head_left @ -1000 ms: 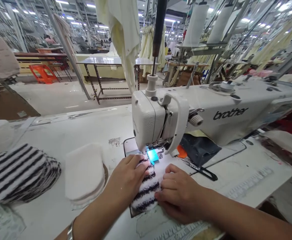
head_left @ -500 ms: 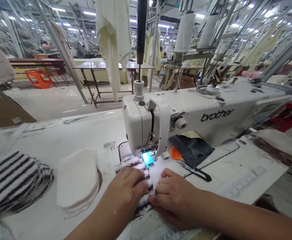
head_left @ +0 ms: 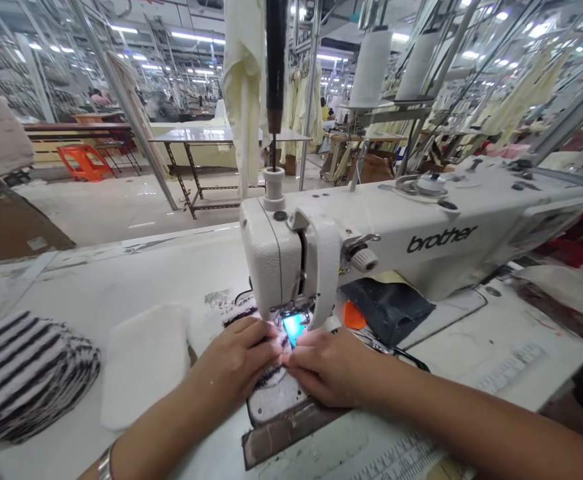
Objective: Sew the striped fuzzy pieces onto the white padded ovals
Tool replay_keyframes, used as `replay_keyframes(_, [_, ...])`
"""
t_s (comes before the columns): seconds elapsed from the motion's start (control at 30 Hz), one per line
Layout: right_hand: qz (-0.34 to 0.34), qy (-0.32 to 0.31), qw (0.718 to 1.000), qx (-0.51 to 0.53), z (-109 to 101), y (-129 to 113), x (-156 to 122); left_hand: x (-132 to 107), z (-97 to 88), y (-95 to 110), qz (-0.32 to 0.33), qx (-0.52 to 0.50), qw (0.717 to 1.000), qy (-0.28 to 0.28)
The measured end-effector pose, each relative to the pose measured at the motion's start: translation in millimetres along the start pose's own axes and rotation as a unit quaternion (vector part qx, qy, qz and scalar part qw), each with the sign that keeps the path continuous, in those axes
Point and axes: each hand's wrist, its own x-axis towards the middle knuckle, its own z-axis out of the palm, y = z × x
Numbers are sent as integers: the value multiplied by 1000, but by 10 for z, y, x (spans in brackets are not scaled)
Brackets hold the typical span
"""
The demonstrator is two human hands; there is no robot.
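A white Brother sewing machine (head_left: 421, 233) stands on the work table (head_left: 181, 273). Under its lit needle area lies a small black-and-white striped fabric piece (head_left: 241, 313), mostly hidden by my hands. My left hand (head_left: 236, 360) presses on it from the left with fingers curled down. My right hand (head_left: 326, 363) meets it from the right, fingertips pinched together on the fabric just in front of the presser foot.
A stack of striped pieces (head_left: 21, 373) and a stack of white pieces (head_left: 141, 363) sit at the left. Dark cloth (head_left: 388, 307) and an orange object (head_left: 354, 315) lie behind the needle. Scissors (head_left: 401, 357) rest right of my hand. Thread cones (head_left: 371, 63) stand behind.
The striped piece has fed further back under the presser foot, and both hands have slid forward to the needle. The metal plate in front of them now shows.
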Motion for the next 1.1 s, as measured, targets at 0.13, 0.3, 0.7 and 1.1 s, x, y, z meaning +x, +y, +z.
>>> replay_keyframes(0.13, [0, -4, 1000, 1, -2, -11, -10, -22, -14, -5, 20, -26, 999, -14])
replay_keyframes(0.3, [3, 10, 1000, -7, 5, -6, -20, -27, 34, 22, -1, -11, 1000, -1])
replay_keyframes(0.7, [-22, 104, 994, -19, 118, 75, -82, 60, 160, 82, -144, 120, 982, 7])
replay_keyframes(1.1, [-32, 140, 990, 13, 79, 125, -97, 164, -30, 145, -199, 95, 973, -66])
